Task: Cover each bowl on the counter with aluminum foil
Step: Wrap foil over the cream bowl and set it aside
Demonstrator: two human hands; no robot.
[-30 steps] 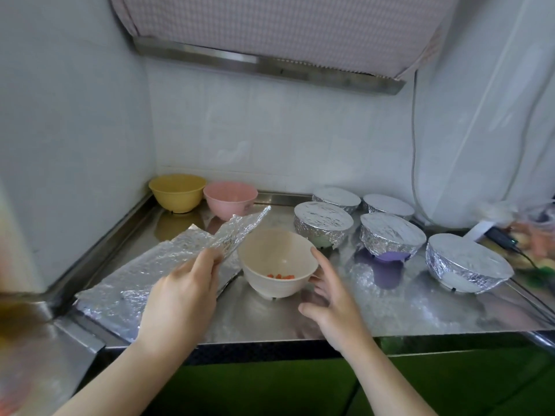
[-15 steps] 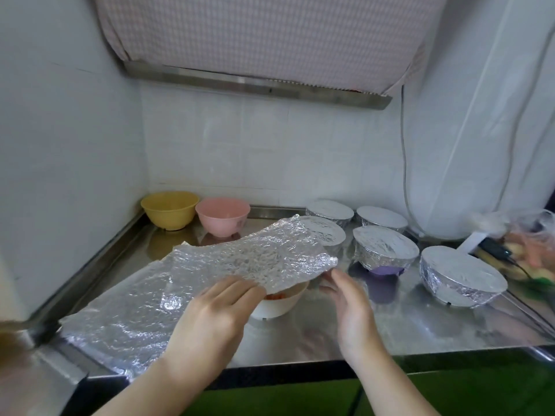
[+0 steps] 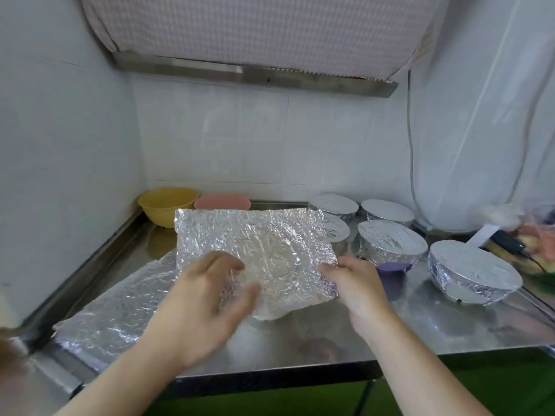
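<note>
A crinkled foil sheet [image 3: 255,250] lies spread over a bowl at the middle of the steel counter [image 3: 420,325] — the bowl itself is hidden under it. The left hand [image 3: 207,298], blurred, rests on the sheet with fingers spread. The right hand [image 3: 354,283] pinches the sheet's right edge. More foil [image 3: 120,307] lies flat at left. A yellow bowl [image 3: 166,204] and a pink bowl [image 3: 222,202] stand uncovered behind — five foil-covered bowls [image 3: 390,246] stand at right.

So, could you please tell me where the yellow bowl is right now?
The yellow bowl sits uncovered in the far left corner of the counter, right beside the pink bowl.
</note>
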